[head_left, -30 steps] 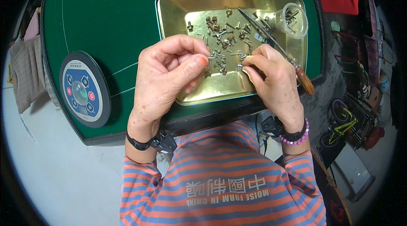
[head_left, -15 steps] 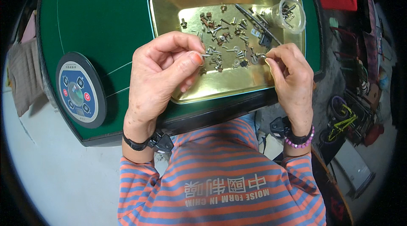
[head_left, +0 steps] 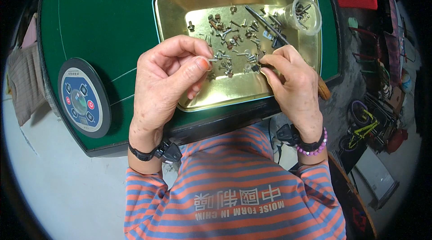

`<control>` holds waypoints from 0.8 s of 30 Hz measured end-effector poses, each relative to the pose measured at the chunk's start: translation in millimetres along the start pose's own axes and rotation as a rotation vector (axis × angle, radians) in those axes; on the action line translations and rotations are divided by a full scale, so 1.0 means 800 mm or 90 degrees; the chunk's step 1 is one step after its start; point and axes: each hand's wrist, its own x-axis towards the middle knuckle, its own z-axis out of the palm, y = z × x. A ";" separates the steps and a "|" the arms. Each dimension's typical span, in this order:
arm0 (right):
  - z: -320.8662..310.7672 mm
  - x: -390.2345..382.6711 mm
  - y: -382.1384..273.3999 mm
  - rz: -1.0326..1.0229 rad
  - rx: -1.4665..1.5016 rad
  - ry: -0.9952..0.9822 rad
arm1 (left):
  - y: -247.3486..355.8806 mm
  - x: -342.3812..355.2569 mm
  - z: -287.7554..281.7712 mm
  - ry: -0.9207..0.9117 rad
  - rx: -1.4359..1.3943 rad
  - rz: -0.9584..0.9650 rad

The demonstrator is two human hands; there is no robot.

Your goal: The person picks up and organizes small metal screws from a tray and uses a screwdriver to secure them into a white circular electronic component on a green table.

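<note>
My left hand [head_left: 173, 73] is closed in a pinch, thumb against forefinger, on a small screw [head_left: 213, 60] whose threaded end sticks out to the right. Lower right in the gold metal tray [head_left: 175, 10], my right hand [head_left: 290, 78] reaches down among loose hardware. Its thumb and forefinger are slightly apart beside a small black piece [head_left: 255, 67], and I see nothing held between them. Several loose screws [head_left: 227, 57], bolts and washers lie scattered over the tray's bottom. A long dark shaft [head_left: 265, 23], like a screwdriver's, slants toward my right hand.
A clear plastic cup [head_left: 315, 15] with screws inside lies tipped in the tray's far right corner. Past my right hand, a brown handle end [head_left: 323, 89] shows at the rim. A round control panel [head_left: 83, 98] sits on the green tabletop [head_left: 108, 28] at the left.
My right hand has moved left and its fingers have parted from the small metal piece they pinched. My left hand still holds its screw. The whole view has shifted slightly.
</note>
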 end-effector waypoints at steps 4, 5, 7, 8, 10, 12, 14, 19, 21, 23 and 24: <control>0.001 0.003 0.008 -0.066 -0.019 0.011 | 0.004 0.001 0.007 0.022 0.014 -0.026; -0.001 0.004 0.005 -0.067 -0.007 0.013 | 0.004 0.000 0.006 0.019 0.010 -0.026; -0.005 0.004 0.002 -0.067 0.001 -0.009 | 0.005 -0.004 0.000 0.025 0.026 -0.029; -0.011 0.003 0.000 -0.066 0.009 -0.012 | 0.006 -0.005 -0.001 0.025 0.031 -0.029; -0.025 0.001 0.005 -0.025 0.091 0.048 | 0.002 -0.007 -0.001 0.027 0.027 -0.039; -0.060 0.012 0.009 0.032 0.067 0.127 | -0.002 -0.005 0.001 0.015 0.018 -0.034; -0.075 0.033 0.017 0.018 0.009 0.198 | 0.000 -0.005 0.000 0.017 0.020 -0.031; -0.066 0.069 0.053 0.053 0.150 -0.015 | 0.004 -0.005 0.004 0.024 -0.021 0.036; -0.058 0.080 0.076 0.039 0.219 0.000 | 0.007 -0.003 0.001 0.041 -0.039 0.065; -0.061 0.084 0.076 0.045 0.285 -0.021 | 0.010 -0.003 -0.001 0.056 -0.063 0.073; -0.064 0.085 0.066 0.041 0.293 -0.027 | 0.011 -0.002 -0.003 0.063 -0.084 0.081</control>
